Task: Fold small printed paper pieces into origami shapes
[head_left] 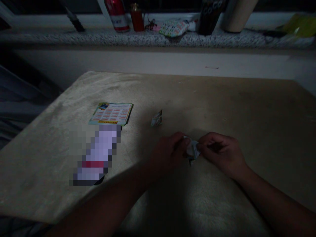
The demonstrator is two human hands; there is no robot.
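Between my two hands is a small piece of folded printed paper (193, 149), with a dark point hanging at its lower edge. My left hand (170, 149) pinches its left side between thumb and fingers. On the opposite side, the fingertips of my right hand (223, 149) are closed on the paper's right edge. A second small folded paper piece (157, 119) rests on the table, beyond my left hand. The dim light hides the fine folds.
A stack of printed sheets (112, 112) lies left on the table (237, 108). Nearer me is a blurred-out phone (101, 151). Along the granite windowsill (148, 40) stand a red can (118, 16), a red bottle (137, 18), a crumpled wrapper (174, 28) and a dark cup (209, 18).
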